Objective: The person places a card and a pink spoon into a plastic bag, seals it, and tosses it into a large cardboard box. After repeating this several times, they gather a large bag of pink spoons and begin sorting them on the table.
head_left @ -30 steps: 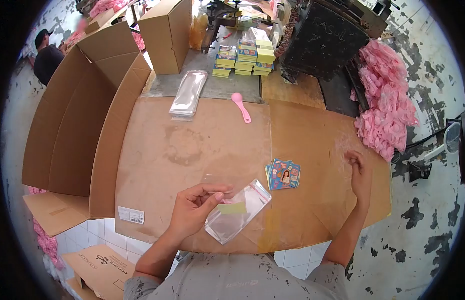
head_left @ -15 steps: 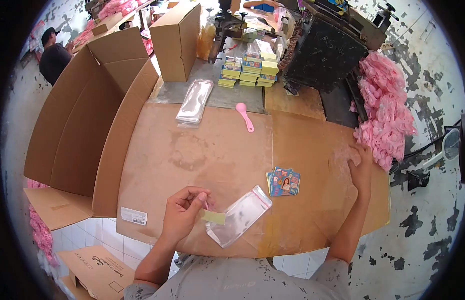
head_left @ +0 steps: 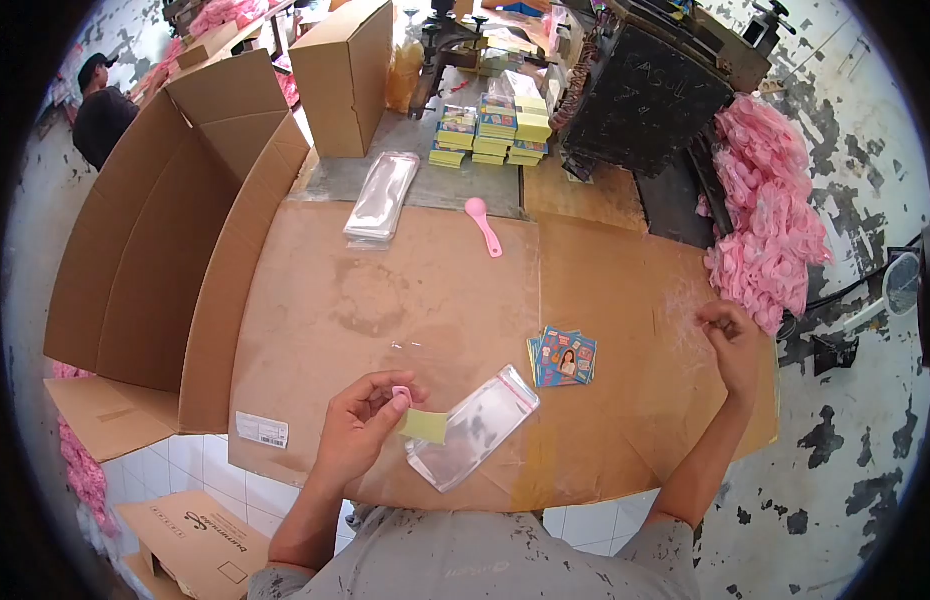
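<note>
My left hand point(head_left: 357, 420) is closed in a pinch over the front of the table. It holds a pale yellow-green card point(head_left: 425, 427) and a small pink piece with a hole point(head_left: 401, 393), most of which the fingers hide. Just right of it lies a stack of clear plastic sleeves point(head_left: 475, 430). My right hand point(head_left: 733, 345) has curled fingers above the right side, near the pile of pink bagged items point(head_left: 765, 220); whether anything sits in them is hidden. Between the hands rests a small stack of blue printed cards point(head_left: 565, 358).
A pink spoon point(head_left: 482, 227) and more clear sleeves point(head_left: 383, 197) lie farther back. Behind them stand stacked cards point(head_left: 495, 130) and a black machine point(head_left: 645, 100). A large open carton point(head_left: 200, 330) borders the left side. Another person point(head_left: 103, 115) is at far left.
My right hand has lifted off the edge of the pink pile, moving slightly toward me, its fingers now curled. My left hand stays nearly in place, with more of the pink piece showing.
</note>
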